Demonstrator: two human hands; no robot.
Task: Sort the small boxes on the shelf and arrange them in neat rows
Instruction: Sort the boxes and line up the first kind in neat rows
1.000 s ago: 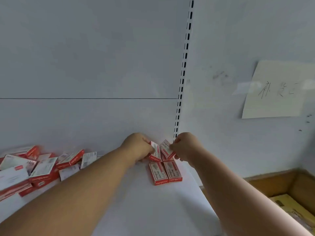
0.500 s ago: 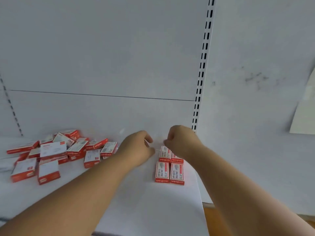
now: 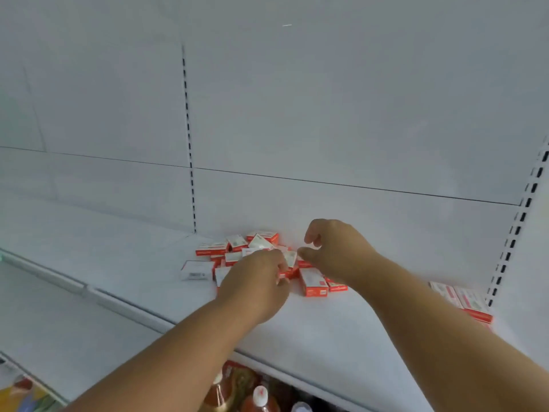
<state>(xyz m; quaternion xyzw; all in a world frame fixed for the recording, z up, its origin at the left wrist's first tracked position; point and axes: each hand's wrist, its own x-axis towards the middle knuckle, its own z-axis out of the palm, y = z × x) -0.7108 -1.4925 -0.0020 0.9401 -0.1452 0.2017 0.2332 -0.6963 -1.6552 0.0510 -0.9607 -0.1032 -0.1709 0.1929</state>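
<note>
Both hands reach over the white shelf into a loose heap of small red-and-white boxes lying near the back panel. The left hand is lowered onto the near side of the heap with its fingers curled down among the boxes; the view is blurred there, and whether it actually grips one cannot be told. The right hand hovers just above the right edge of the heap, thumb and fingers loosely curled and slightly parted, holding nothing that can be seen. One box lies flat just below the right wrist, and a white-faced box lies a little apart at the left of the heap. Far to the right, beside the slotted upright, a few boxes lie side by side in a short tidy row, well apart from the heap. Bottles show on the level beneath the shelf edge.
</note>
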